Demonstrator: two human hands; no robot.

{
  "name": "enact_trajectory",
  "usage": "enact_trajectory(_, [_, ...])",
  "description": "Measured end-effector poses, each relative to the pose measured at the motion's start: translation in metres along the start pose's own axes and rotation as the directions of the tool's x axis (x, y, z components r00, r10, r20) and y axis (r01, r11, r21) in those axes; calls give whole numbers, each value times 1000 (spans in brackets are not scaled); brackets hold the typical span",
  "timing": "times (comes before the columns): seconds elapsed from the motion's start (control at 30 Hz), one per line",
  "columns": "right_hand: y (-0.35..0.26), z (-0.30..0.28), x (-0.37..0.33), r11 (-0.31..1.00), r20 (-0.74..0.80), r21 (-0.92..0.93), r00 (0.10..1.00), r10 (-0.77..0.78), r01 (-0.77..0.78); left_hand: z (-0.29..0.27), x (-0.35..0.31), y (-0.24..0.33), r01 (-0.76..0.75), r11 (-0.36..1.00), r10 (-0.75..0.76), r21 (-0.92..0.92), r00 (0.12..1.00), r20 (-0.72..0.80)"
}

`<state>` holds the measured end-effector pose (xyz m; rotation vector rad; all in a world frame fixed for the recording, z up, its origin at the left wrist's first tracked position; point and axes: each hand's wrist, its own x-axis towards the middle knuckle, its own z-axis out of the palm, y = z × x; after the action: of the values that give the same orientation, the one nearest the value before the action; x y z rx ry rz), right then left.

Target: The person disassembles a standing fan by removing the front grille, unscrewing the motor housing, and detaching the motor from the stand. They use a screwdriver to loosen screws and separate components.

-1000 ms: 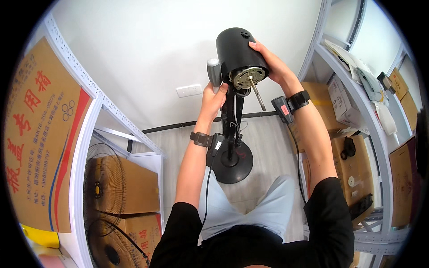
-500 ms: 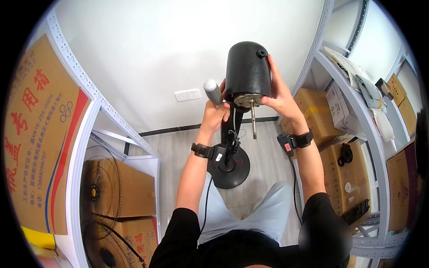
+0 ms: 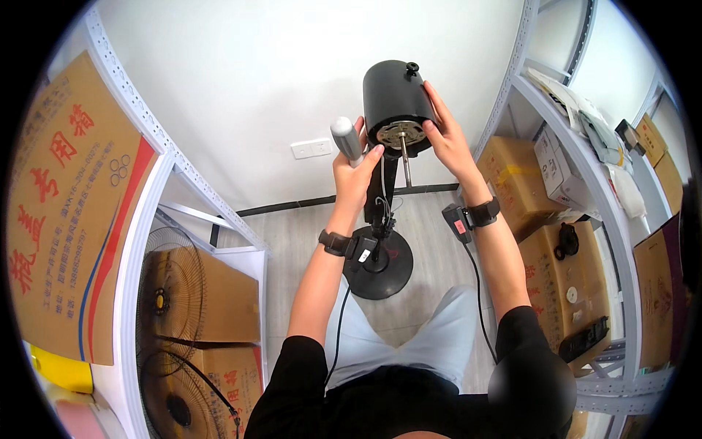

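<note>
A black fan motor housing (image 3: 397,94) sits on top of a dark stand post, with its metal face and bare shaft (image 3: 406,162) pointing toward me and down. A small black knob (image 3: 412,69) sticks up from its top. My left hand (image 3: 352,170) is closed round the grey handle of a screwdriver (image 3: 346,139), whose blade is hidden. Its fingers reach behind the housing's left side. My right hand (image 3: 447,140) grips the housing from the right, thumb by the metal face and fingers along the side. Below, the round black base (image 3: 387,282) rests on the floor.
Left, a shelf rack (image 3: 157,194) carries a large carton (image 3: 66,219), with wire fan guards (image 3: 172,293) and boxes below. Cartons (image 3: 515,183) stand at the right, one bearing a black knob (image 3: 567,241) and a white disc (image 3: 572,295). A wall socket (image 3: 311,148) is behind.
The motor housing has tilted back, its metal face showing more and its top knob nearer the upper edge. Both hands have moved with it. The whole view has shifted slightly too.
</note>
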<state>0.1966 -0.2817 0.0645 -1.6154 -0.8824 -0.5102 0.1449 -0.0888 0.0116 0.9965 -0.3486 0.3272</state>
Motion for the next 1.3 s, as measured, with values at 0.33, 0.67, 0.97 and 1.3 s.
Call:
enact_trajectory(0.33, [8,1,12,972,9,216,996,93,-93,-5,9,-15,-34,998,33,54,999,30])
enact_trajectory(0.67, [7,10,26,958,68,243,988,137,-150,-19,19,-19,35,992,-31,-121,999,42])
enact_trajectory(0.97, [-8,12,23,974,31,108,980,196,-198,-18,20,-24,21,997,-19,-70,1000,25])
enact_trajectory(1.3, [24,-11,-13,813,269,482,938,219,-328,-27,0,-18,45,995,-45,94,999,1])
